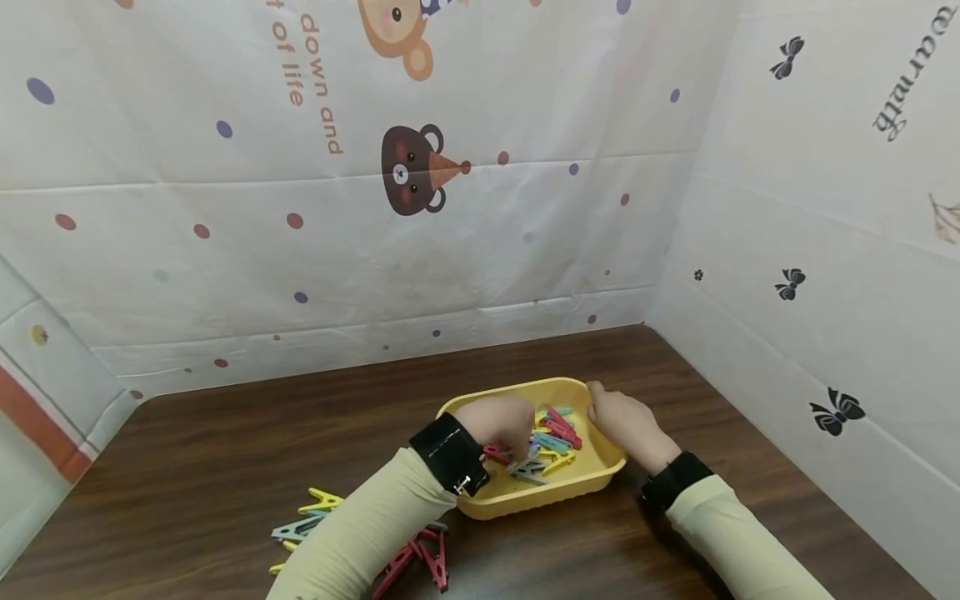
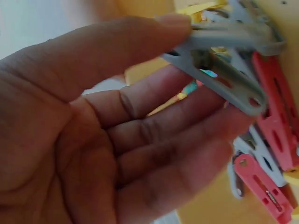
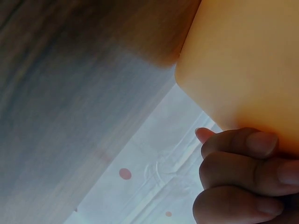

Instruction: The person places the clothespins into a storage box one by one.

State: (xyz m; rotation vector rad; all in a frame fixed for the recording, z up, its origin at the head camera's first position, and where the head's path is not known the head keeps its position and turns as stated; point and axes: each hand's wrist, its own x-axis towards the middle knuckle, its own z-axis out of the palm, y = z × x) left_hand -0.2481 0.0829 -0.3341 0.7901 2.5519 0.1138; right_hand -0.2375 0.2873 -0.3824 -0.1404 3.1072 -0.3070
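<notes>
The left wrist view shows a gray clothespin [image 2: 229, 40] pinched between thumb and fingers of the left hand [image 1: 504, 423], over the yellow basket [image 1: 540, 495], where mixed clothespins [image 1: 558, 427] are heaped. The basket's side is gripped by the right hand's [image 1: 624, 423] curled fingers; loose clothespins [image 1: 297, 528] are scattered on the wooden table [image 1: 225, 450].

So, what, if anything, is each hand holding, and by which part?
Left hand: a grey clothespin, pinched near the end where its arms meet. Right hand: the yellow tray, by its right side.
</notes>
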